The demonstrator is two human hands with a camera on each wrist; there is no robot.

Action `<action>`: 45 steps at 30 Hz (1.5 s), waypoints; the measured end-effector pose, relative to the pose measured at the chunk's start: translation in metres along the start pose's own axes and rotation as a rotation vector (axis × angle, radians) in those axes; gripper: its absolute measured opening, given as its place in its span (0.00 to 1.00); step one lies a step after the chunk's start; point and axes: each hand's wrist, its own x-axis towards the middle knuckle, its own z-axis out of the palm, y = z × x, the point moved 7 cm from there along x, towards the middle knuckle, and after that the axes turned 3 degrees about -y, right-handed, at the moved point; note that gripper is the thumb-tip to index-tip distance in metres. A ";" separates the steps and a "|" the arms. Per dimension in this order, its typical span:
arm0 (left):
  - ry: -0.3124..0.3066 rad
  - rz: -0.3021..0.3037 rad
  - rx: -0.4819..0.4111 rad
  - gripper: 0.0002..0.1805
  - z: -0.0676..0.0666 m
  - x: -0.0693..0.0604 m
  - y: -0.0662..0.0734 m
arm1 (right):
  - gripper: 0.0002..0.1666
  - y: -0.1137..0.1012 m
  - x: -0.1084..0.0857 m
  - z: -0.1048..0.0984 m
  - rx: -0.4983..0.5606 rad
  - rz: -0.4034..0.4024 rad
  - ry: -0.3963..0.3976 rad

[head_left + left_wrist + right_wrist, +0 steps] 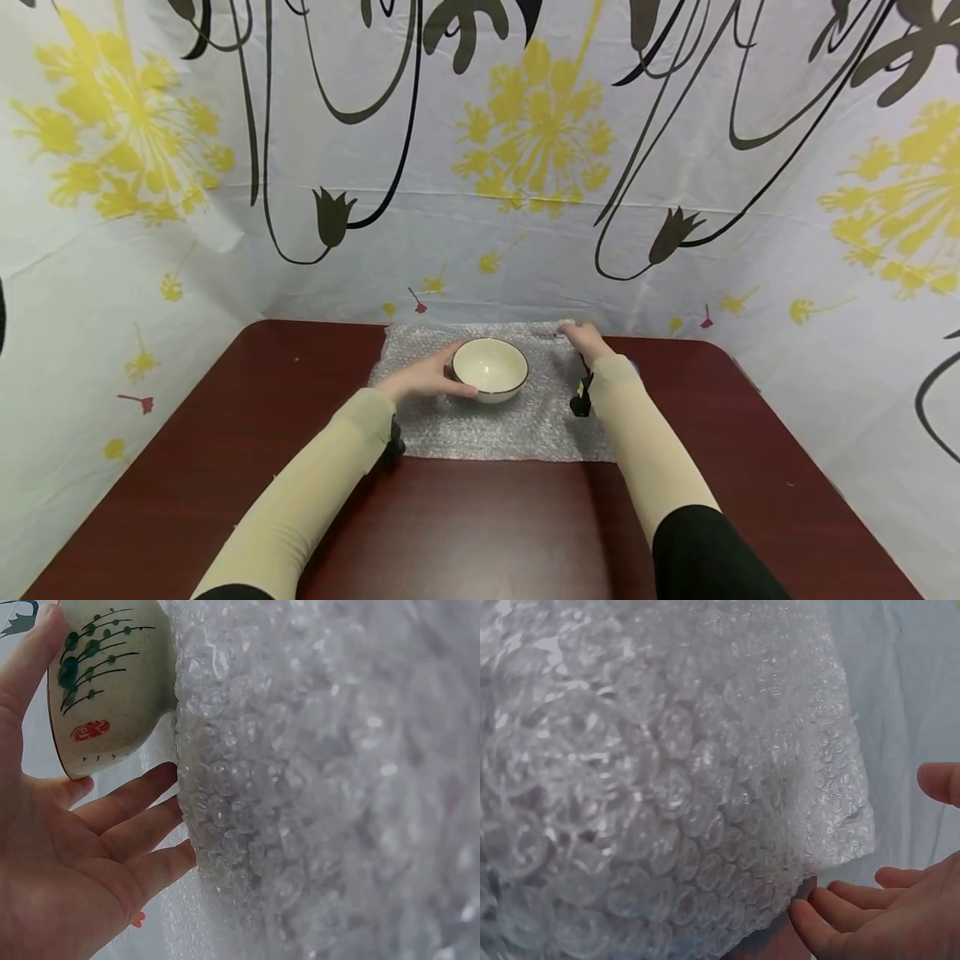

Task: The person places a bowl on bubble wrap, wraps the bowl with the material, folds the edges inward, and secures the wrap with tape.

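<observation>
A cream bowl (491,367) with a dark rim stands upright on a sheet of bubble wrap (495,432). In the left wrist view, the bowl (124,690) shows green painted sprigs and a red mark on its side. My left hand (423,377) holds the bowl's left side between thumb and index finger, while the other fingers reach down to the bubble wrap (300,787). My right hand (587,340) is at the sheet's far right corner. In the right wrist view its fingers (855,919) lie close beside the wrap's edge, holding nothing; the thumb is apart.
The sheet lies on a dark red-brown table (510,525) near its far edge. Behind and at both sides hangs a white cloth (450,167) printed with yellow and grey flowers. A black wrist device (582,398) is strapped to the right wrist.
</observation>
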 end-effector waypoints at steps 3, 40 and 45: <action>0.010 -0.013 -0.004 0.57 0.001 -0.001 -0.001 | 0.49 0.004 0.000 0.001 0.006 0.012 -0.013; 0.023 -0.077 -0.012 0.61 0.003 -0.002 0.000 | 0.21 -0.027 -0.007 -0.011 -0.191 -0.217 0.227; 0.024 -0.085 -0.003 0.61 0.003 -0.002 -0.003 | 0.22 -0.034 -0.013 -0.009 -0.160 -0.245 0.202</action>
